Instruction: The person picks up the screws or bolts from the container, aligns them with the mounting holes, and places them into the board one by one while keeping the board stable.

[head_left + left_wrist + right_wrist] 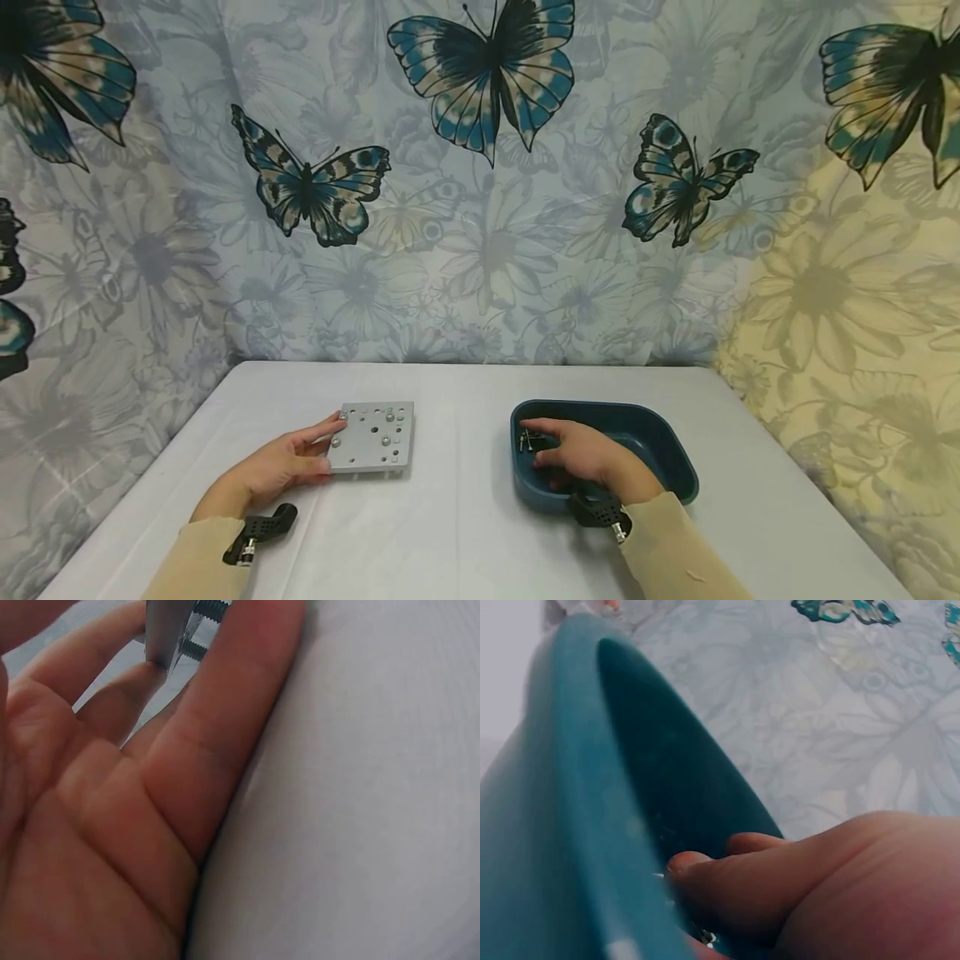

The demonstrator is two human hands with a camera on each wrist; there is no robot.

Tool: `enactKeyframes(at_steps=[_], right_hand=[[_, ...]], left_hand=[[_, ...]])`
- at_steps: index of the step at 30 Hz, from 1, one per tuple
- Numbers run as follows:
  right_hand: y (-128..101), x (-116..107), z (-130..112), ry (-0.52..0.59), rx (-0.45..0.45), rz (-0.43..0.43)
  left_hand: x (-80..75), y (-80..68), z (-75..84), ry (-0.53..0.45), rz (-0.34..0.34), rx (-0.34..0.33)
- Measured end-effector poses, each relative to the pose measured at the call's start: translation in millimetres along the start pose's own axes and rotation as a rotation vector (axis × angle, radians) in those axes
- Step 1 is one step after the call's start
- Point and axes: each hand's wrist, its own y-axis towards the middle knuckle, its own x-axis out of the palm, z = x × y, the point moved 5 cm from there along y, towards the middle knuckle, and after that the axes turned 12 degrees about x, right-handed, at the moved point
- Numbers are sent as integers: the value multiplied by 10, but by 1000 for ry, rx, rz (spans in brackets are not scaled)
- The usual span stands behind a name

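Note:
A flat grey metal plate (371, 437) with many holes is held at its left edge by my left hand (266, 471), thumb at the near corner and fingers at the far one. Several bolt heads show on its upper face. In the left wrist view, threaded bolt shafts (196, 649) stick out of the plate's other side. My right hand (592, 457) reaches into a dark blue plastic bin (652, 429), index finger and thumb spread apart. Small metal screws (531, 440) lie by its fingertips at the bin's left end. Part of the bin floor is hidden by this hand.
Both hands are over a table with a white cloth (457, 533). Butterfly-printed fabric (495, 308) hangs behind and at both sides. A black camera mount (258, 532) sits on the left wrist, another (596, 508) on the right wrist, close to the bin's front wall.

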Motion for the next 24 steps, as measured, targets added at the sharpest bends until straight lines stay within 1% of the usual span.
enactKeyframes(at_steps=[5,9,13,15,17,20,22,24], right_hand=[[21,16,20,-51,-44,-21],[48,20,23,-136,-99,-11],[58,26,6,-177,-147,4],[64,29,-12,-247,-197,40],[72,37,-41,-364,-261,98],[87,50,-80,-556,-336,213],[93,65,-102,-626,-345,256],[94,81,-114,-654,-334,277]], left_hand=[[8,-6,-8,-3,2,3],[2,2,-12,-4,4,10],[-3,6,-7,-3,10,10],[-5,6,-9,-2,12,10],[-5,5,-12,-2,12,10],[-1,4,-14,-5,9,11],[0,2,-15,-6,8,10],[-5,-2,-18,-5,9,7]])
